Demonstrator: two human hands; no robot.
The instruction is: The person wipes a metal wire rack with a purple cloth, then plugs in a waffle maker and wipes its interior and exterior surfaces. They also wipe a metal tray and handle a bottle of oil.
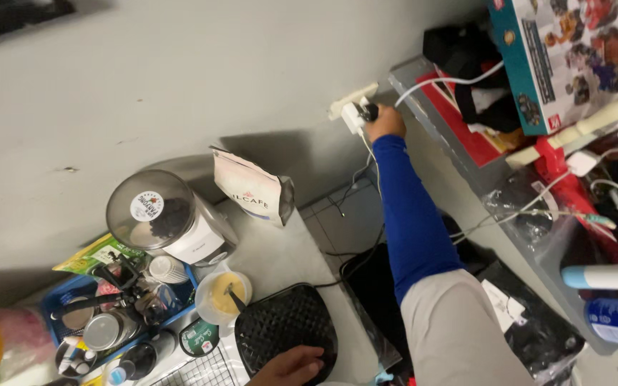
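My right hand (385, 124), at the end of a blue sleeve, reaches to a white wall socket (350, 109) and grips a black plug (370, 111) at it. A black cord (366, 250) runs from there down toward a black ridged appliance lid (280, 325) on the counter. Only part of my left hand (291, 366) shows at the bottom edge, resting flat on that lid's front with the fingers spread.
A grinder with a clear round lid (159, 214), a white paper bag (252, 191), a cup of yellow batter (222, 293) and a blue basket of tins (73, 289) crowd the counter's left. A cluttered grey shelf (430, 107) with a colourful box (566, 57) stands right.
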